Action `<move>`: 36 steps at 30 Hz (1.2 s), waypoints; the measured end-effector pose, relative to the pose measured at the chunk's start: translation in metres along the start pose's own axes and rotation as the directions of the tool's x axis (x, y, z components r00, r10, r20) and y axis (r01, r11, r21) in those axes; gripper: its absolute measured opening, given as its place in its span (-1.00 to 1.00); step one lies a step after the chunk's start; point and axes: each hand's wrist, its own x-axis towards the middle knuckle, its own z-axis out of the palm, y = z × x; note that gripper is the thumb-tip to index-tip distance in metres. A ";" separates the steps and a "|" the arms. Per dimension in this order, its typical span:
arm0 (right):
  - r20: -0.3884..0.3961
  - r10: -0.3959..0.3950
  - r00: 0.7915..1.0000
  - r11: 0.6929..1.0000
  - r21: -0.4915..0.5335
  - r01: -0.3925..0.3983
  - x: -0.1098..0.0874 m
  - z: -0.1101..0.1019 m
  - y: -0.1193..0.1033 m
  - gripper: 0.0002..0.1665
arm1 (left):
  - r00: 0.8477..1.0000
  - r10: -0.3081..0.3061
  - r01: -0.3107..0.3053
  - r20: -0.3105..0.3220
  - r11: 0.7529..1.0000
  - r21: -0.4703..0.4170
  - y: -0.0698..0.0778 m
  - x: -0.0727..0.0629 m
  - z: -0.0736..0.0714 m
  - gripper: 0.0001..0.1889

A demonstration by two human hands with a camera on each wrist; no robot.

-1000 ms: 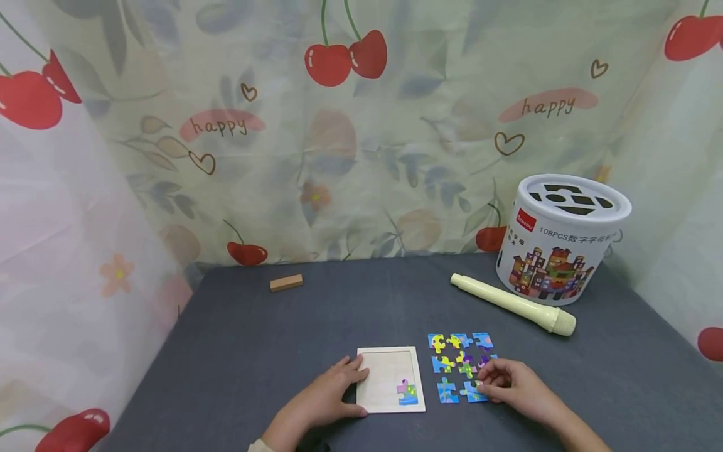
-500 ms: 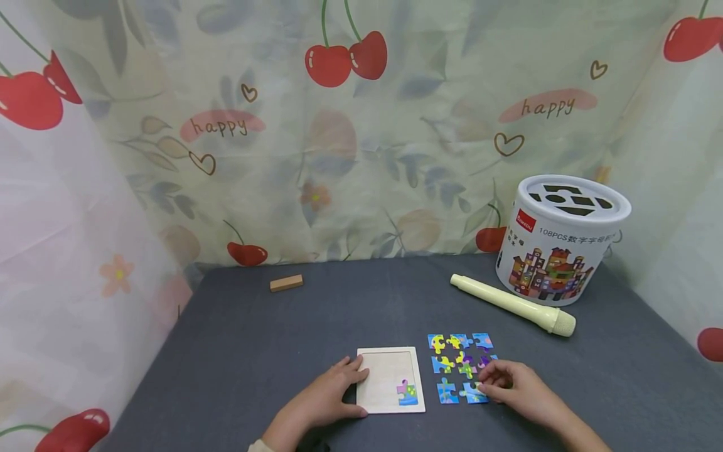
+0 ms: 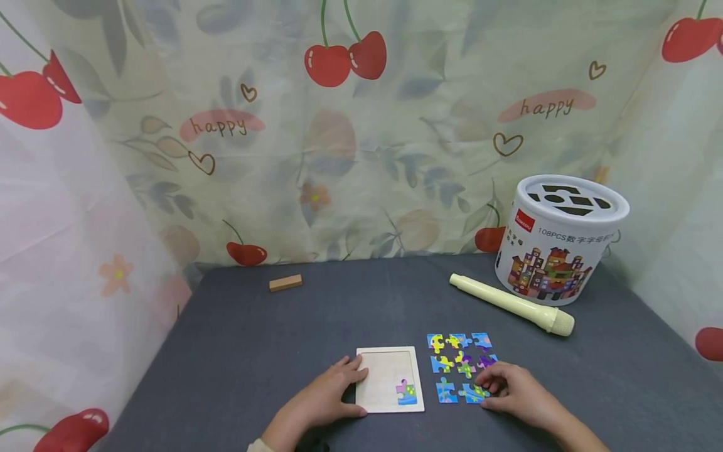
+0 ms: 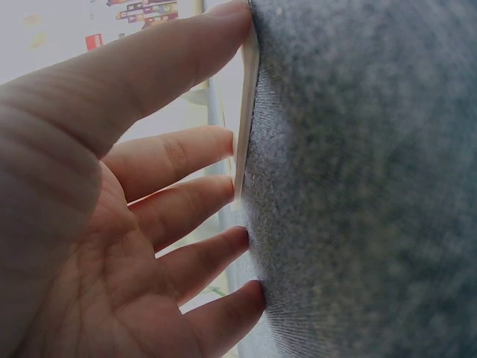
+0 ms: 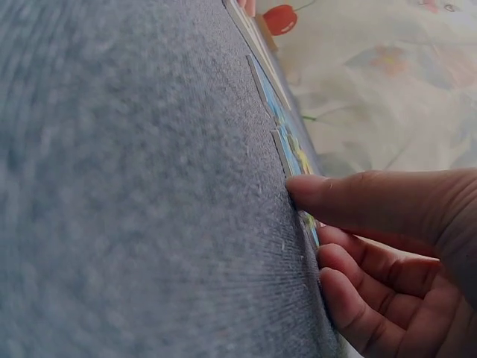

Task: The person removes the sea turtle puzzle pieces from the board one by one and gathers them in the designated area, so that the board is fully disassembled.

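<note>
In the head view, my left hand point(image 3: 329, 393) rests beside a square wooden puzzle tray point(image 3: 375, 376), thumb at its near corner and fingertips on its left edge. Its fingers are extended and lightly bent in the left wrist view. One jigsaw piece point(image 3: 407, 392) lies inside the tray at the lower right. Several loose pieces are spread to the right of the tray. My right hand point(image 3: 519, 392) is at the near right piece point(image 3: 473, 392), pinching its right side with thumb and curled fingers. In the right wrist view the thumb point(image 5: 307, 190) touches the piece's edge; the fingertips partly hide it.
A pale yellow toy microphone point(image 3: 511, 303) lies behind the loose pieces. Beyond it stands a white bucket point(image 3: 556, 242) with shape holes in its lid. A small wooden block point(image 3: 285, 283) is near the table's back edge. Printed curtains point(image 3: 361, 157) surround the dark tabletop.
My right hand has shifted slightly to the right and towards me at the near right piece, showing more of it. The left hand and the tray stay put.
</note>
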 end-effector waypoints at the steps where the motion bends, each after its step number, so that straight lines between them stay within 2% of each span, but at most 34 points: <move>1: 0.000 -0.007 1.000 1.000 0.000 0.007 0.000 0.000 0.000 -0.66 | 1.000 -0.001 0.001 0.000 1.000 0.002 0.000 0.000 0.000 -0.28; 23: 0.008 -0.028 1.000 1.000 0.012 0.028 0.000 0.000 0.000 -0.66 | 1.000 -0.019 0.019 0.003 1.000 -0.004 0.001 -0.001 0.001 -0.28; 27: -0.011 -0.004 1.000 1.000 0.015 0.004 -0.001 -0.006 -0.003 -0.63 | 1.000 -0.014 0.014 0.004 1.000 -0.006 0.001 0.000 0.000 -0.28; 30: -0.022 -0.022 1.000 1.000 0.006 0.022 0.000 -0.009 -0.007 -0.64 | 1.000 -0.007 0.007 0.004 1.000 -0.004 0.001 0.000 0.000 -0.28; 36: 0.001 -0.133 0.991 0.991 0.001 0.133 0.009 -0.006 -0.015 -0.63 | 1.000 0.001 -0.001 0.000 1.000 0.007 0.001 -0.001 -0.001 -0.28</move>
